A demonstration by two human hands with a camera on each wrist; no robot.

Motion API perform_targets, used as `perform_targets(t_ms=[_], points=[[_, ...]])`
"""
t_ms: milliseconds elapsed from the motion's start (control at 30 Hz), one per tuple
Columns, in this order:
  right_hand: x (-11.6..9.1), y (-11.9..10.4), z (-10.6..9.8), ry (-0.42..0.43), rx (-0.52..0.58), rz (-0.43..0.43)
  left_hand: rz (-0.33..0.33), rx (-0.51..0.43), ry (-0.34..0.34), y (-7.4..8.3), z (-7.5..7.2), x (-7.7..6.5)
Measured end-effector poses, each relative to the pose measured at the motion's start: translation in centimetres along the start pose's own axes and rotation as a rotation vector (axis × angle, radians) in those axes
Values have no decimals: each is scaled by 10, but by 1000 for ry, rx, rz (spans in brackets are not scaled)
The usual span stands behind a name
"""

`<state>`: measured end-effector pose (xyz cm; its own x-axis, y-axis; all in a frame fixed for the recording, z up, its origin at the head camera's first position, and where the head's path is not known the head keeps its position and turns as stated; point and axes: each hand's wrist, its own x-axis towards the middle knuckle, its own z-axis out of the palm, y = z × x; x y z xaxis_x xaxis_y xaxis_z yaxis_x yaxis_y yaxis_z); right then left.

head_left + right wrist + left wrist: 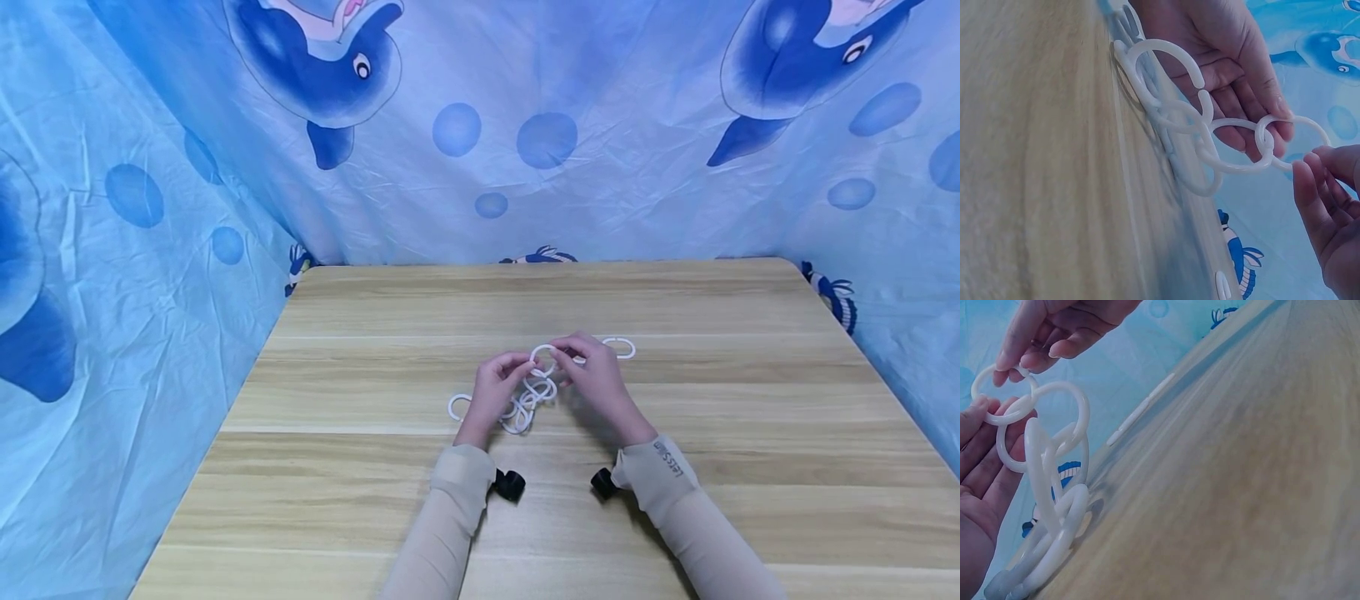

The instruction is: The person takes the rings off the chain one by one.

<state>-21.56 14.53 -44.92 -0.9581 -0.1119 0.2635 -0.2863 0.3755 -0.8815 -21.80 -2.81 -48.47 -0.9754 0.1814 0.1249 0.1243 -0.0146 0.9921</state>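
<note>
The left hand (498, 390) and right hand (597, 377) face each other above the table (337, 500), each pinching the same white link (1300, 118) between thumb and fingertips: the left on its left side, near where the next link passes through, the right on its far right side. So the held link bridges the two hands, its far rim showing between them. Its long axis is hard to tell, since fingertips cover parts of it.

From this link the joined chain (1038, 478) runs down toward the near left, its upper links raised and its lower ones apparently resting on the table. It passes right beside the left hand, which is clearly the nearer one to it; an end link (451, 407) shows to the left of that wrist. On the other side, a pale link (632, 345) lies just beyond the right hand, to its far right, its long axis roughly left to right.
</note>
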Motion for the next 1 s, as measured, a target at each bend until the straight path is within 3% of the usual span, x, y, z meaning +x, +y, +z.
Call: perform_targets(t_ms=[233, 567, 1000], points=[[1, -3, -3, 5, 11, 1, -4, -35, -14, 0, 0, -1], [2, -4, -3, 17, 14, -10, -61, -36, -26, -2, 1, 1], [5, -8, -4, 7, 45, 11, -67, -33, -40, -2, 2, 2]])
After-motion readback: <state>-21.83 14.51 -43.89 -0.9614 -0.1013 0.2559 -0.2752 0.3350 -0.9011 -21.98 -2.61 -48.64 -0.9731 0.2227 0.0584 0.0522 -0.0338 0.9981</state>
